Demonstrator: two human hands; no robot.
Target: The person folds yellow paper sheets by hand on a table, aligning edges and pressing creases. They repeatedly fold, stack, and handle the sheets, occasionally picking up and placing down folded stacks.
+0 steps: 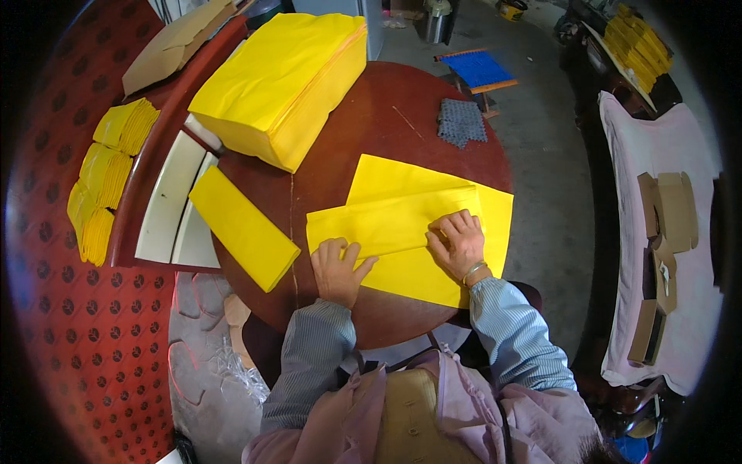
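Observation:
A folded yellow sheet (402, 218), paper or thin cloth, forms a long band across a larger flat yellow sheet (495, 240) on the round red-brown table (386, 97). My left hand (337, 271) rests on the band's left end, thumb spread away from the fingers. Near the right end, my right hand (461, 241) presses down on the band, its fingers bent but apart and a bracelet at the wrist. Neither hand grips anything visible. To the left lies a narrow folded yellow bundle (244, 228).
A tall yellow stack (282, 81) stands at the table's far left, and a grey mat (461, 122) at its far right. Folded yellow bundles (108, 170) lie on the red sofa (93, 325). Opened cardboard boxes (679, 213) rest on a pale-covered bench (630, 309) at right.

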